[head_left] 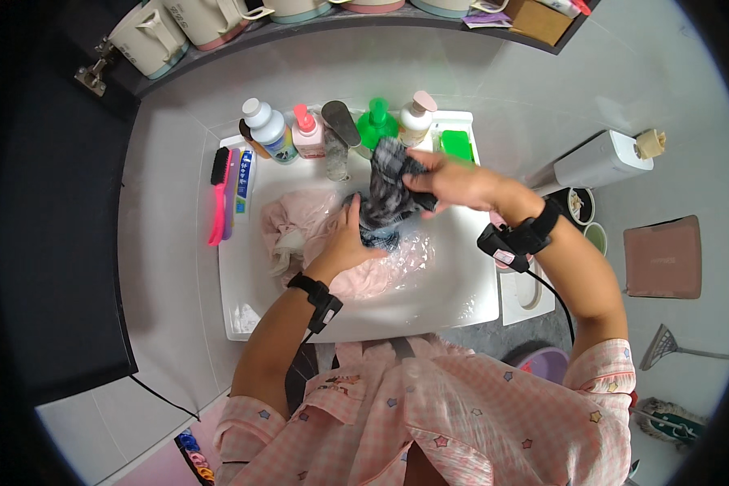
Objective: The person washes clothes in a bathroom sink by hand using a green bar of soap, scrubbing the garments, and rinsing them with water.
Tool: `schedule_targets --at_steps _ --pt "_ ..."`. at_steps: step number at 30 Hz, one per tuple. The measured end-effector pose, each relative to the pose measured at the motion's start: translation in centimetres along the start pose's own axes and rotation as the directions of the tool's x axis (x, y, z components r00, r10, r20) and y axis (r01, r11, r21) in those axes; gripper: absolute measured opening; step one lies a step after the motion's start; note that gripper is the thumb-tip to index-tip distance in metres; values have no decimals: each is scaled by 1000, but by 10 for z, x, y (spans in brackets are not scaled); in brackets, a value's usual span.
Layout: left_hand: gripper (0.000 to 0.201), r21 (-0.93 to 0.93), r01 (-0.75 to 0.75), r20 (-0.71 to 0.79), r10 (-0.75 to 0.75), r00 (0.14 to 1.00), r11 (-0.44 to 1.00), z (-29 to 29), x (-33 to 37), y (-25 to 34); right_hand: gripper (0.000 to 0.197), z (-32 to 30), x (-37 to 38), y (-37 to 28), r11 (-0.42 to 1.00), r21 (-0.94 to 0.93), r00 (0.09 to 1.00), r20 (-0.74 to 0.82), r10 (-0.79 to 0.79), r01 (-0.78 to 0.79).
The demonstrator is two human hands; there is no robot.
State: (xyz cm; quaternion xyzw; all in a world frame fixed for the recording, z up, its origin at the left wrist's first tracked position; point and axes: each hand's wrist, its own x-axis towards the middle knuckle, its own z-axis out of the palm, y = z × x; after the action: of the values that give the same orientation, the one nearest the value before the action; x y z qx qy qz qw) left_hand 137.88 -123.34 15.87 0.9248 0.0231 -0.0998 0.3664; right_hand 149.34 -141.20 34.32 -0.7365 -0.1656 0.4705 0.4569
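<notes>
Cloth (pixel 387 190), dark plaid and wet, hangs over the sink (pixel 243 283), gripped at both ends. My right hand (pixel 449 180) has its fingers closed on the upper end; my left hand (pixel 347 241) has its fingers closed on the lower end, just above the water. Pink garment (pixel 300 223) lies soaking beneath. Bottles (pixel 269 130) stand along the back rim; pink brush (pixel 219 194) lies on the left rim.
</notes>
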Motion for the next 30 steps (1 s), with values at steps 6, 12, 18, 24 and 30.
schedule_targets --at_steps 6,12,18,24,30 --pt "123 -338 -88 -149 39 988 937 3 24 6 27 1 -53 -76 896 274 936 -158 -316 349" --pt "99 -479 -28 -131 -40 991 877 8 43 36 17 -4 -104 -116 676 302 740 -305 -600 672" --pt "43 -684 266 155 -221 963 679 18 41 38 26 -28 -125 -106 678 289 736 -302 -606 676" --pt "21 -222 317 2 -325 946 922 -47 32 -4 37 -20 -35 30 935 305 962 -255 -100 178" --pt "22 257 -91 -261 160 952 962 -124 -8 128 30 6 51 162 851 512 971 -239 15 113"
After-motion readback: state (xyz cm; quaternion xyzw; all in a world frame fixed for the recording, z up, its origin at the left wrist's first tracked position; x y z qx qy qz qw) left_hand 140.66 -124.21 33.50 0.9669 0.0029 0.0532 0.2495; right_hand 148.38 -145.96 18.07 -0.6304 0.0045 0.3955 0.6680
